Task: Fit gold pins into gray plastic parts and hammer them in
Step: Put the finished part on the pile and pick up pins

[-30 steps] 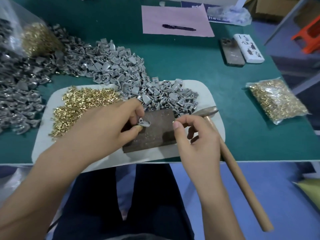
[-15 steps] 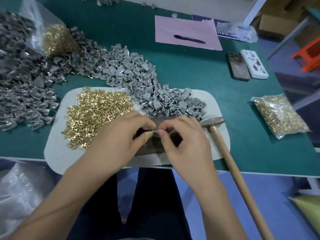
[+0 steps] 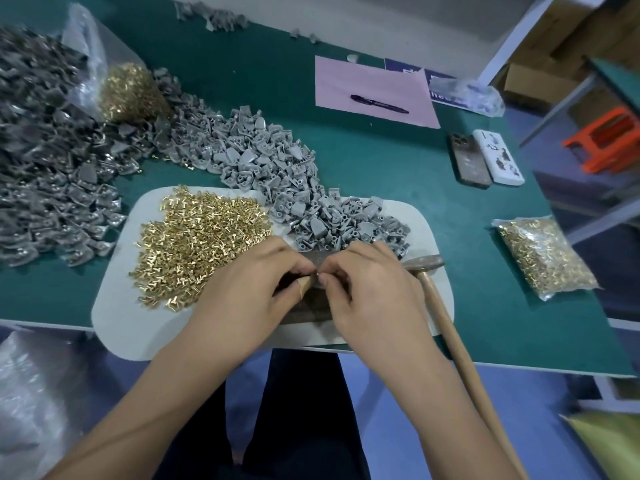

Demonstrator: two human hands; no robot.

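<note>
Your left hand [image 3: 256,289] and right hand [image 3: 370,289] pinch one gray part together, seating a pin; next, reach right for the hammer [image 3: 424,264].

two phones [image 3: 486,157], one hammer [image 3: 446,317], one pen [image 3: 379,104].
</note>
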